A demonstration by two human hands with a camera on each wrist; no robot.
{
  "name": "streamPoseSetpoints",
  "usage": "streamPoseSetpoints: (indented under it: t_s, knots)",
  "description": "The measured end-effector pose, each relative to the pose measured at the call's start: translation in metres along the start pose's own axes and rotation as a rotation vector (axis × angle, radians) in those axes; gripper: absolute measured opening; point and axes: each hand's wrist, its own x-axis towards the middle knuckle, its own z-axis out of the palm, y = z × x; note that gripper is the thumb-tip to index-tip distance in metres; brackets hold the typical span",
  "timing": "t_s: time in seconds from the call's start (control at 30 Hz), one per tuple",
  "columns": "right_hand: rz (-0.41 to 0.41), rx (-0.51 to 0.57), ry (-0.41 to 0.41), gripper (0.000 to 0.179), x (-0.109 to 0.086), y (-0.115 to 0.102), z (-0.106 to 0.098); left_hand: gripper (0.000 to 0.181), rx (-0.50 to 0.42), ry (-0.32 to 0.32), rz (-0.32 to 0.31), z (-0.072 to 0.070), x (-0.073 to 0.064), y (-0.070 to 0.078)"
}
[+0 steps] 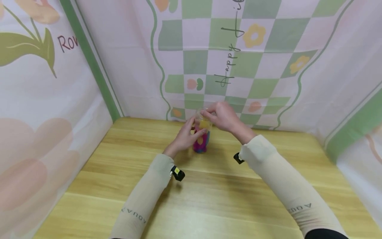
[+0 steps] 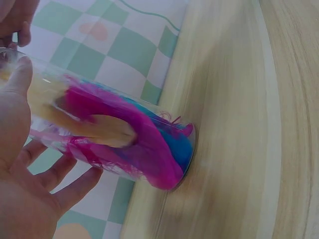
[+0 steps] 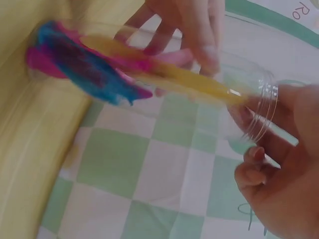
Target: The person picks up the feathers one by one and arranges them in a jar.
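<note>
A clear cylindrical jar (image 1: 211,126) stands on the table near its back edge. Soft magenta and blue material (image 2: 144,134), with a few loose strands, lies in its lower part. My left hand (image 1: 187,136) holds the jar's side, thumb on one side and fingers on the other. At the open mouth, my right hand (image 1: 225,116) has its fingers inside the rim, pinching the upper end of a yellowish, spoon-like wooden stick (image 3: 192,82). This stick slants down through the jar, and its rounded end rests against the magenta material. Motion blur hides its exact shape.
The wooden table (image 1: 191,202) spreads toward me and to both sides. Behind the jar hangs a green-and-white checked cloth (image 1: 194,61), close to the back edge. Another printed cloth (image 1: 59,99) rises along the left side.
</note>
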Motion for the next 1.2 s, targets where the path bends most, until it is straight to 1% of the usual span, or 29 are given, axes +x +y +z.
streamPoseSetpoints:
  t_s: [0.07, 0.13, 0.27, 0.47, 0.63, 0.77, 0.83, 0.9, 1.03, 1.13, 1.2]
  knots:
    - [-0.009, -0.007, -0.036, 0.043, -0.002, 0.001, 0.001, 0.035, -0.002, -0.010, -0.014, 0.000, -0.001, 0.000]
    - [-0.028, -0.015, -0.052, 0.050, -0.004, 0.001, 0.002, 0.035, -0.006, -0.012, -0.026, 0.000, -0.002, 0.001]
    - [-0.035, 0.016, -0.033, 0.056, -0.004, 0.002, 0.001, 0.032, -0.008, -0.009, -0.043, -0.002, -0.003, 0.003]
    - [0.008, 0.103, 0.006, 0.057, -0.007, 0.004, -0.006, 0.038, 0.002, -0.001, -0.054, -0.003, -0.005, 0.003]
    - [0.035, 0.137, 0.007, 0.055, -0.011, 0.007, -0.013, 0.044, -0.005, 0.009, -0.074, -0.005, -0.006, 0.000]
    - [0.053, 0.150, 0.018, 0.052, -0.018, 0.014, -0.016, 0.047, 0.001, -0.001, -0.060, -0.007, -0.007, -0.003]
    - [0.072, 0.147, 0.026, 0.051, -0.023, 0.018, -0.018, 0.048, 0.023, -0.007, -0.062, -0.009, -0.008, -0.004]
    - [0.085, 0.136, 0.037, 0.051, -0.029, 0.022, -0.021, 0.057, 0.054, -0.013, -0.075, -0.010, -0.009, -0.004]
    - [0.094, 0.108, 0.057, 0.051, -0.040, 0.030, -0.027, 0.089, 0.129, -0.012, -0.117, -0.017, -0.013, -0.003]
    - [0.095, 0.017, 0.075, 0.052, -0.052, 0.039, -0.029, 0.100, 0.226, -0.017, -0.121, -0.028, -0.016, -0.002]
    - [0.095, -0.070, 0.086, 0.053, -0.059, 0.045, -0.030, 0.098, 0.307, -0.022, -0.104, -0.037, -0.018, -0.001]
